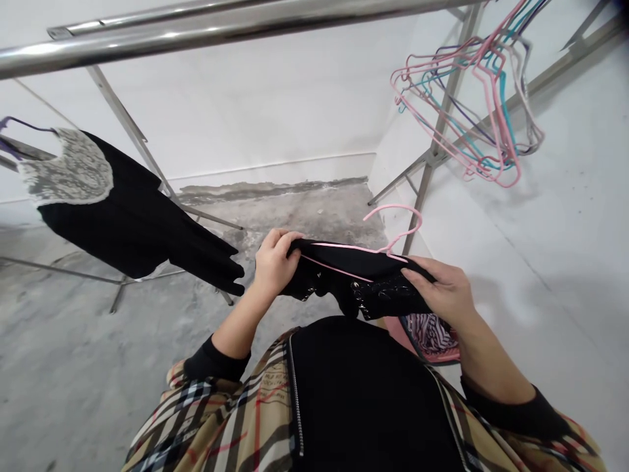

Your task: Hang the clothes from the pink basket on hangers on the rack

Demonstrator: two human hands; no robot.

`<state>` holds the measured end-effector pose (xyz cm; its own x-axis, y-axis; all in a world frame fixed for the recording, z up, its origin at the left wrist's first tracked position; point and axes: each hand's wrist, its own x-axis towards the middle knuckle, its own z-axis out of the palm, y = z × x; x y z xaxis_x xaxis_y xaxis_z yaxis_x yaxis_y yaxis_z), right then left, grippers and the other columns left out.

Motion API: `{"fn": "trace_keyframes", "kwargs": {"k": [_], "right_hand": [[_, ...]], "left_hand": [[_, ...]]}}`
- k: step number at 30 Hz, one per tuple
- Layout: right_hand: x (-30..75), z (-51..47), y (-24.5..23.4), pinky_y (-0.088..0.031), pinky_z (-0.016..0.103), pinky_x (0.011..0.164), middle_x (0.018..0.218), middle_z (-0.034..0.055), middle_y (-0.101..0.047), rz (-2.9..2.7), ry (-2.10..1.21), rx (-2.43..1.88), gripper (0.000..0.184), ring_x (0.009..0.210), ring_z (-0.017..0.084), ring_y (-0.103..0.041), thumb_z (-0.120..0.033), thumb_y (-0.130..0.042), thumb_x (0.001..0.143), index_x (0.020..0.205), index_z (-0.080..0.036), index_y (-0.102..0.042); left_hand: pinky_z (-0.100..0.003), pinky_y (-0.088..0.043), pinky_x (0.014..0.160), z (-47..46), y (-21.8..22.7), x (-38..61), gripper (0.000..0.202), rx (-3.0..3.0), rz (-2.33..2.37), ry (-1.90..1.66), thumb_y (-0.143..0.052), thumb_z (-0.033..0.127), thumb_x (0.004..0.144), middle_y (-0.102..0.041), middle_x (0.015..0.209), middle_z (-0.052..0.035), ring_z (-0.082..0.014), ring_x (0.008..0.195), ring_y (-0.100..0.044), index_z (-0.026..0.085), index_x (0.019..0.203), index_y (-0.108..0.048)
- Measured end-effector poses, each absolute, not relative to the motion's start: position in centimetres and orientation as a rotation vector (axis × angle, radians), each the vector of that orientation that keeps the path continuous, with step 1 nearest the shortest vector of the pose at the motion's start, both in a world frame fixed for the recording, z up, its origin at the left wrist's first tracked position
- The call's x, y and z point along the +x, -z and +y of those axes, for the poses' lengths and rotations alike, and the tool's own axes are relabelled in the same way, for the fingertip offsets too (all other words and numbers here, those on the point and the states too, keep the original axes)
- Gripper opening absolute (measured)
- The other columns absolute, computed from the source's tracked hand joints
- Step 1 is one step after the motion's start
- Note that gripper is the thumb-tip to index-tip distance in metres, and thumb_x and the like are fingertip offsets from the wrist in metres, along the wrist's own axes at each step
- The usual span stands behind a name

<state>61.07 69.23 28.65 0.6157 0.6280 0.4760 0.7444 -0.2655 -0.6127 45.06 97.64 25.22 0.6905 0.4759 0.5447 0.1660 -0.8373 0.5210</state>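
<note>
The left grip point(275, 262) curls around the left end of a black garment point(339, 278), its fingers closed over the top edge. The right grip point(439, 292) pinches the other end, its fingers laid across the cloth. Held between them, just in front of the person's chest, the garment's long axis runs almost level across the view, dipping slightly toward the right grip. A pink hanger point(393, 206) sits inside it, with its thin bars showing along the top fold. Its hook sticks out upward and away from the person, just left of the right grip. The cloth is matte black and gathered, with small metal eyelets and lacing point(376, 295) along its lower edge.

Below the right grip lies a pink-edged striped cloth point(430, 337). Farther left, a black dress with a pale lace yoke point(122, 216) hangs from a purple hanger point(24, 126). Well beyond the right grip, a bunch of pink and teal hangers point(472, 111) hangs from a stainless steel rack point(435, 154), above the concrete floor point(295, 216).
</note>
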Motion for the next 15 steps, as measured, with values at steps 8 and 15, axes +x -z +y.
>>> {"fn": "trace_keyframes", "kwargs": {"k": [8,15], "right_hand": [[62.3,68.9,-28.5,-0.059,0.032,0.082,0.099,0.0015,-0.077,-1.239,0.101,-1.954,0.022,0.085,0.02,-0.073,-0.029,-0.063,0.087,0.107,-0.026,-0.073],[63.2,68.0,-29.3,-0.059,0.028,0.078,0.1,0.0002,-0.076,-1.475,-0.28,-1.916,0.022,0.086,0.018,-0.073,-0.03,-0.061,0.089,0.108,-0.027,-0.073]], "left_hand": [[-0.03,-0.056,0.069,100.4,-28.3,43.4,0.028,2.042,0.322,-0.293,-0.067,0.026,0.078,-0.072,0.088,-0.0039,-0.017,0.075,-0.066,0.021,0.105,-0.073],[-0.039,-0.061,0.074,102.0,-27.9,43.3,0.031,1.627,0.219,0.063,-0.077,0.03,0.07,-0.076,0.088,-0.0066,-0.0216,0.078,-0.072,0.023,0.1,-0.076]]}}
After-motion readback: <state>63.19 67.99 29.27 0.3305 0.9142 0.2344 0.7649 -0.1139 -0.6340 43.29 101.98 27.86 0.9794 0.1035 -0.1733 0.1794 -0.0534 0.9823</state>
